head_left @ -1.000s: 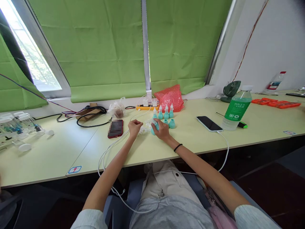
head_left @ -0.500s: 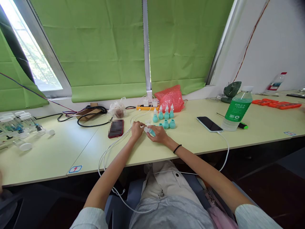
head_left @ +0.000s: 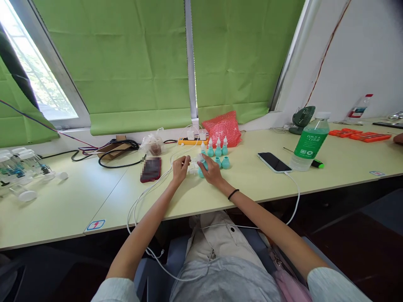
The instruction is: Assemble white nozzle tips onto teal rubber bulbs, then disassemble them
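My right hand [head_left: 213, 171] is closed around a teal nasal aspirator bulb [head_left: 205, 165], its pale tip pointing up; the fingers hide part of it. To its left my left hand [head_left: 180, 168] is closed, thumb against curled fingers, and whether something small is inside is hidden. Clear plastic pieces [head_left: 192, 166] lie on the table between both hands. Just beyond, a row of teal bulbs with white tips [head_left: 218, 149] stands upright. In front of that row are tipless teal bulbs [head_left: 225, 162] with open necks.
A red bubble-wrap bag [head_left: 223, 128] and an orange power strip [head_left: 192, 141] are at the back. Left lie a phone [head_left: 151, 169], white cables [head_left: 147, 193] and a knotted plastic bag [head_left: 153, 143]. On the right are another phone [head_left: 273, 162], a water bottle [head_left: 310, 144] and a fan [head_left: 302, 119].
My hands have moved apart: the left has drawn away from the aspirator's tip. My right hand has turned the aspirator more upright and shifted slightly towards the standing bulbs.
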`<state>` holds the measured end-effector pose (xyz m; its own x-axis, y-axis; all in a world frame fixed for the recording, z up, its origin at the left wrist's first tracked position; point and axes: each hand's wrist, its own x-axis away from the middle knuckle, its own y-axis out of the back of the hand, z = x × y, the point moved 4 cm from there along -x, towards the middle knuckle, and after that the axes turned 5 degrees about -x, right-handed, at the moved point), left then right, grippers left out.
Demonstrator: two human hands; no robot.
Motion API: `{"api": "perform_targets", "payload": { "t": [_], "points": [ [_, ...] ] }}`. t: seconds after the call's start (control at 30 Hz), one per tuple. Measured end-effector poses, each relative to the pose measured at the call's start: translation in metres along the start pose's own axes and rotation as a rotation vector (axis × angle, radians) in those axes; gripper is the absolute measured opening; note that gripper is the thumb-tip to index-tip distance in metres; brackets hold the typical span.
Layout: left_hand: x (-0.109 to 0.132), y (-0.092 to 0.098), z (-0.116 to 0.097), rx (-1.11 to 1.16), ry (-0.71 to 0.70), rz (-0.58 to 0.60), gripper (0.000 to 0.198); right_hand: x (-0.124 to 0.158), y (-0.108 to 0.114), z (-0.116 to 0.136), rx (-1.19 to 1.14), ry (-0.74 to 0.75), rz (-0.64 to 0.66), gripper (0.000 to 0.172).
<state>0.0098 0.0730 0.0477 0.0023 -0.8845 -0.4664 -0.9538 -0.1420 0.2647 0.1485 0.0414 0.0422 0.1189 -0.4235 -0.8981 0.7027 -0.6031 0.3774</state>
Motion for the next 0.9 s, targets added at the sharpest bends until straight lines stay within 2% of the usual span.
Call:
{"api": "perform_targets", "payload": {
  "t": [0.1,0.23,0.5,0.9],
  "points": [
    [0.006,-0.005,-0.01,0.029,-0.083,0.068,0.041,0.001,-0.003,-0.001,0.034,-0.01,0.005,0.027],
    [0.009,-0.014,-0.016,0.05,-0.11,0.165,0.039,0.003,-0.006,-0.001,0.065,0.01,0.043,0.018],
    [0.008,-0.024,-0.012,0.134,0.003,0.368,0.048,0.007,-0.013,0.0,0.07,0.079,0.134,0.013],
    [0.008,-0.025,-0.009,0.306,0.186,0.502,0.042,0.007,-0.014,0.008,0.009,0.149,0.177,0.007]
  ]
}}
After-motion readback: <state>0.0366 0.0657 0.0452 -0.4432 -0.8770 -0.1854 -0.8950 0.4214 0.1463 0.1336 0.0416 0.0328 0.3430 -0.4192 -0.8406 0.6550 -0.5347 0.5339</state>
